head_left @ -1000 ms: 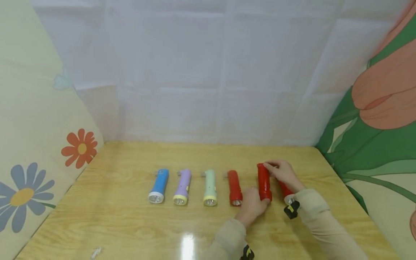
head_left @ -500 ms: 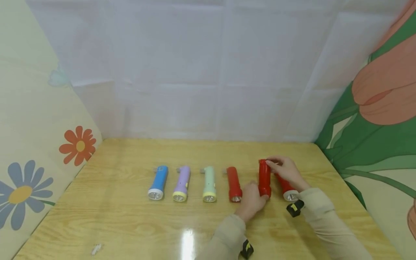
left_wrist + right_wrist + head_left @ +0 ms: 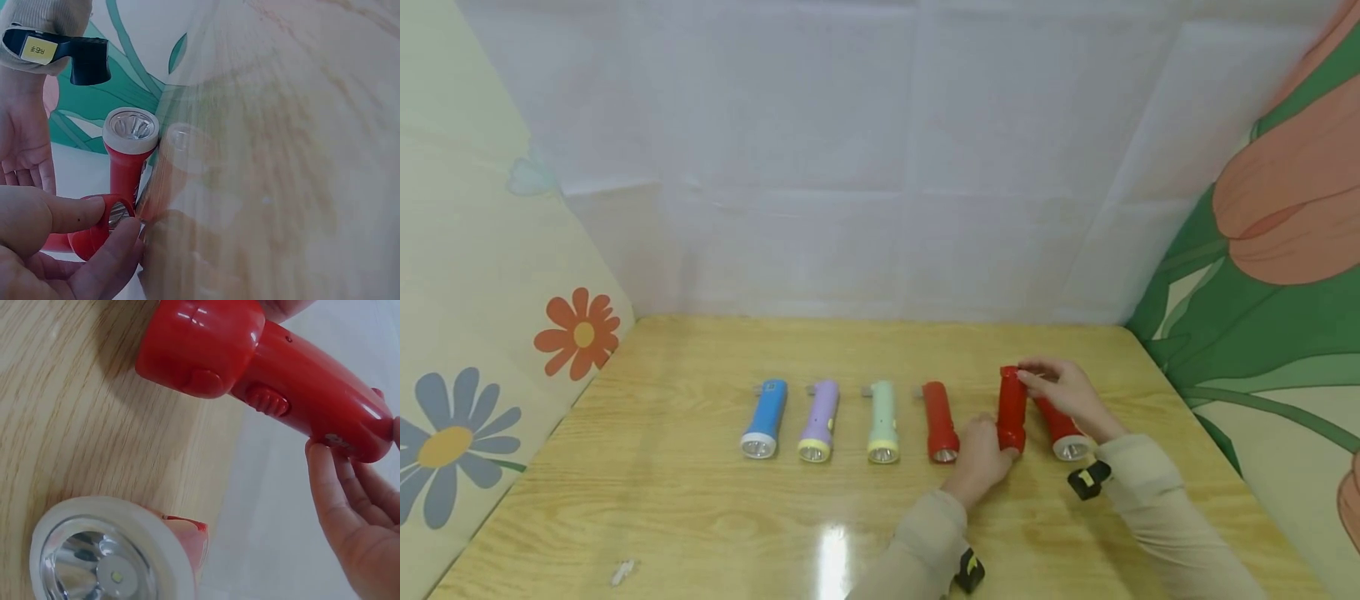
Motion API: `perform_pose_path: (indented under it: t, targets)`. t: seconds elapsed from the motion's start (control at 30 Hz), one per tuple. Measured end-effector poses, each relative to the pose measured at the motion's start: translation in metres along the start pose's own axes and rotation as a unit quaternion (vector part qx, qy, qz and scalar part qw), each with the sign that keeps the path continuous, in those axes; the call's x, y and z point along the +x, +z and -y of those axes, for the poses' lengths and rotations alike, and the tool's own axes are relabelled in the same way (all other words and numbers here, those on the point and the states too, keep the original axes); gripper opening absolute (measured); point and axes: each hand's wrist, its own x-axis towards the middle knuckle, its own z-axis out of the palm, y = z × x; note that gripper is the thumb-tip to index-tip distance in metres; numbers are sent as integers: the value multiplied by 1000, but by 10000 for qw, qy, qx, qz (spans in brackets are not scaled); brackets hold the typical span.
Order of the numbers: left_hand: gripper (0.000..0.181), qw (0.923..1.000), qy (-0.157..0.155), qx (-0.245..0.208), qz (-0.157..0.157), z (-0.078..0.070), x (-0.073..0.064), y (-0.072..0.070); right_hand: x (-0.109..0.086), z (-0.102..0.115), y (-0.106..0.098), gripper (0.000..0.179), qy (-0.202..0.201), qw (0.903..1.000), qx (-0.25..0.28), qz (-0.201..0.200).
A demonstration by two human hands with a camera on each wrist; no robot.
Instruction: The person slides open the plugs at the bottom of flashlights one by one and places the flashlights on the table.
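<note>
Both hands are on a red flashlight (image 3: 1011, 410) tilted above the table, its tail end higher than its head. My left hand (image 3: 983, 460) pinches the head's rim between thumb and fingers, as the left wrist view shows (image 3: 94, 250). At the tail, my right hand (image 3: 1063, 393) holds the end between thumb and fingertips. In the right wrist view the flashlight's body (image 3: 312, 381) shows its ribbed switch (image 3: 267, 400). Just right of it lies another red flashlight with a white rim (image 3: 1067, 437), partly hidden by my right hand.
Left of my hands, a row on the wooden table (image 3: 715, 525) holds a red flashlight (image 3: 940, 421), a mint one (image 3: 883, 421), a purple one (image 3: 820, 421) and a blue one (image 3: 766, 417). A small white scrap (image 3: 622, 572) lies near the front left.
The held red flashlight and my right hand have shifted slightly right, uncovering more of the white-rimmed flashlight. My left hand keeps its pinch. The head view has tipped slightly downward.
</note>
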Motion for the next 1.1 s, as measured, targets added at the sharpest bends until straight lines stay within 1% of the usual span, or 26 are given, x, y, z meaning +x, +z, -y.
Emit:
perform_pose_path:
  t: [0.07,0.17,0.27,0.43,0.57,0.67,0.73,0.87,1.0,1.1]
  targets:
    - [29,10000,46,64,6,0,0,0,-1,0,-1,42,-30,9999,-90,53]
    - [28,9996,173,211,-82,1,0,0,-2,-2,-3,43,-95,9997,-183,152]
    - [28,9990,266,303,-179,1,0,0,-3,-3,-5,44,-167,9995,-138,245]
    - [29,9985,336,353,-244,3,0,1,-6,-5,-8,43,-298,9989,-37,373]
    - [30,9981,328,457,-250,3,-1,2,-7,-7,-11,41,-441,9978,-61,495]
    - [31,9981,274,508,-224,2,-1,3,-7,-7,-14,40,-579,9963,-292,566]
    - [32,9978,268,568,-225,2,0,4,-8,-6,-16,39,-668,9948,-547,548]
    - [32,9983,190,520,-187,2,1,5,-9,-1,-20,34,-802,9908,-984,480]
    - [33,9990,134,402,-133,2,1,5,-11,3,-22,32,-846,9886,-1136,517]
    - [34,9989,138,435,-117,2,1,4,-13,5,-24,32,-852,9871,-1225,573]
